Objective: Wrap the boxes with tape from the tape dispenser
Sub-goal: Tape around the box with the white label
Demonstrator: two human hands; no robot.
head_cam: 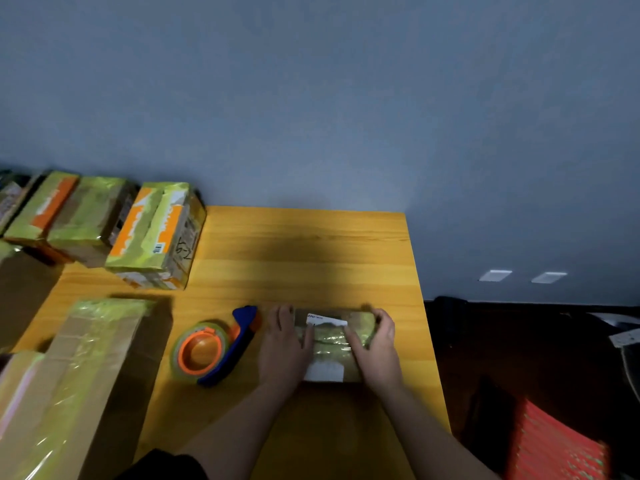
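A small cardboard box [332, 344] covered in yellowish tape, with a white label on top, lies on the wooden table [311, 251] near its front right. My left hand [285, 344] holds its left side with the fingers over the far edge and the thumb on top. My right hand [375, 341] grips its right side the same way. The tape dispenser [216, 348], blue-handled with an orange hub and a clear tape roll, lies flat on the table just left of my left hand, untouched.
A long taped carton [69, 382] lies at the front left. Several taped boxes with orange print [156, 233] stand in a row at the back left. The table's right edge runs close to my right hand; beyond it lie dark floor and a red stack [554, 445].
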